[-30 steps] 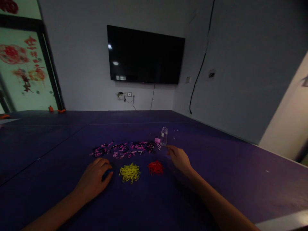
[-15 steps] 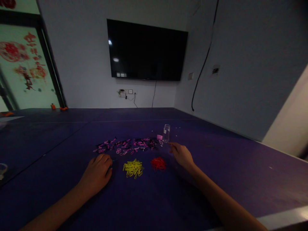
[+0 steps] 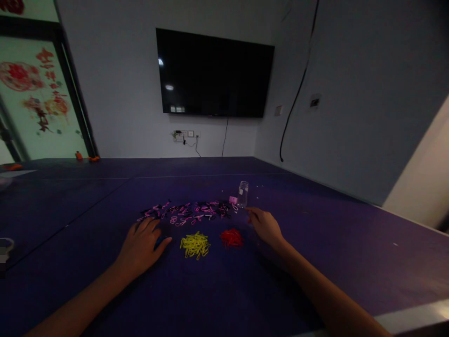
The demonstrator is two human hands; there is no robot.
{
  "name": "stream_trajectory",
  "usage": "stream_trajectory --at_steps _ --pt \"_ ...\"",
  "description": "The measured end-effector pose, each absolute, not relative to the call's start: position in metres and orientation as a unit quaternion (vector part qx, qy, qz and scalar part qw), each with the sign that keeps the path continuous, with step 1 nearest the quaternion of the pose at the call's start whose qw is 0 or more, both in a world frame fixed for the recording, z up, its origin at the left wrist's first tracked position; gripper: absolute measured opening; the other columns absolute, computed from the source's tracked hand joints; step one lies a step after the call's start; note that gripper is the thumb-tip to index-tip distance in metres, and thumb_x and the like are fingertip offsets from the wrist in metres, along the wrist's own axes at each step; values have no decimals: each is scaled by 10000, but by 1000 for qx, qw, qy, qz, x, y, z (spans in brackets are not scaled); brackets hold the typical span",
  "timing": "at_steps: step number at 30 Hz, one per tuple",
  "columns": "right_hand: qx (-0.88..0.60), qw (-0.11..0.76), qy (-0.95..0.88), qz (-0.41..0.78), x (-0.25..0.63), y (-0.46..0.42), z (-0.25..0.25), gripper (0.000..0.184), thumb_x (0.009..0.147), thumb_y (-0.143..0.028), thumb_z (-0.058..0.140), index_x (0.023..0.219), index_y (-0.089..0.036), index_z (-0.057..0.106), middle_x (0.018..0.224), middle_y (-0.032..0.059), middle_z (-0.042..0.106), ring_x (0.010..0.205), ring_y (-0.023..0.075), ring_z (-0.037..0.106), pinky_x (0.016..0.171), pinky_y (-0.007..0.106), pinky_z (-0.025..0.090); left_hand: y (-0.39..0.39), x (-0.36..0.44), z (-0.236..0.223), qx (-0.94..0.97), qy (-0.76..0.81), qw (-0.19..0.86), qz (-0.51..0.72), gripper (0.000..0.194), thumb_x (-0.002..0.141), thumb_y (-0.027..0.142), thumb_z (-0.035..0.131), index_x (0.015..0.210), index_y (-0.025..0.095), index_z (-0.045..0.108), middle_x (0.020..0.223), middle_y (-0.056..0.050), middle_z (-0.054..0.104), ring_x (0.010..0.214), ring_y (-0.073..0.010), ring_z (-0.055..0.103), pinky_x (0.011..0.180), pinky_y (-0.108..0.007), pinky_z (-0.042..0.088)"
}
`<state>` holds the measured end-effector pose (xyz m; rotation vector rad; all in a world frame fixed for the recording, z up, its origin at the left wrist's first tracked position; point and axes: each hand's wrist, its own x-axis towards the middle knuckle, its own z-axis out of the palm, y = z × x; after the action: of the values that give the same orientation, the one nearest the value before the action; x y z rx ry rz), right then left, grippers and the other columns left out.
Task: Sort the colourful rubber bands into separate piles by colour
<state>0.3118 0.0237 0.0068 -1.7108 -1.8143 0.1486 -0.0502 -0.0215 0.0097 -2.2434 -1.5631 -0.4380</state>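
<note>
My left hand (image 3: 142,244) rests on the table left of the yellow rubber bands, fingers spread and thumb stretched out. A small dark blue patch (image 3: 160,240) shows between its thumb and forefinger; its kind is unclear. My right hand (image 3: 264,225) lies beyond and right of the red rubber bands (image 3: 232,238), forefinger stretched toward the foot of a clear bottle (image 3: 242,194) and the other fingers bent under. Nothing shows in its fingers. A heap of yellow rubber bands (image 3: 195,245) sits between the hands. Behind it spread mixed pink and black rubber bands (image 3: 185,213).
A small pink piece (image 3: 233,200) lies against the bottle's left side. Small white bits (image 3: 259,186) dot the purple tabletop (image 3: 210,299). At the left edge is a pale looped object (image 3: 6,245), partly cut off. A television (image 3: 215,75) hangs on the far wall.
My left hand has opened: its fingers have spread forward and its thumb has swung out to the right. My right hand and the heaps have stayed put.
</note>
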Motion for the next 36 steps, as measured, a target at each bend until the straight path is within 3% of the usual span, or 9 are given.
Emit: stream_trajectory --at_steps 4,10,14,18,25,31,36 --pt "-651 314 -689 49 311 24 6 388 891 -262 349 1162 -207 622 834 34 706 779 179 636 640 234 381 -23 -50 17 -785 -560 215 -151 395 847 472 447 849 167 699 1186 -148 602 1162 -341 478 946 -537 360" --pt "-658 311 -684 54 311 25 6 392 891 -269 358 1182 -210 614 815 39 700 732 172 633 635 238 389 -24 -51 15 -826 -528 150 -127 424 807 502 503 1053 196 663 1250 -126 567 1190 -318 459 972 -542 346" --pt "-657 313 -684 58 312 25 5 394 890 -276 359 1187 -210 610 813 40 699 718 174 633 642 244 399 -21 -56 10 -854 -494 122 -111 361 832 408 495 1110 228 639 1298 -107 535 1221 -306 436 986 -545 333" --pt "-652 317 -687 58 312 24 5 391 894 -276 352 1181 -212 610 816 34 700 769 184 638 649 246 397 -16 -62 10 -857 -486 137 -105 286 850 297 470 1041 224 669 1287 -95 546 1221 -298 438 993 -536 324" --pt "-652 316 -687 56 311 25 5 387 891 -279 357 1172 -208 615 816 32 698 760 179 637 653 244 398 -16 -67 15 -880 -451 113 -97 399 833 502 506 1134 270 628 1310 -90 527 1233 -315 428 986 -550 339" --pt "-644 321 -693 52 311 25 4 386 886 -270 352 1156 -214 621 799 24 698 705 165 628 630 239 392 -15 -69 19 -887 -436 112 -99 276 843 424 518 993 256 677 1284 -75 555 1211 -294 461 997 -521 349" --pt "-639 326 -695 49 311 24 5 389 887 -266 345 1147 -210 627 790 24 699 713 170 631 635 241 394 -12 -73 30 -865 -446 149 -177 330 888 435 418 890 231 677 1114 -59 655 1087 -239 556 946 -439 419"
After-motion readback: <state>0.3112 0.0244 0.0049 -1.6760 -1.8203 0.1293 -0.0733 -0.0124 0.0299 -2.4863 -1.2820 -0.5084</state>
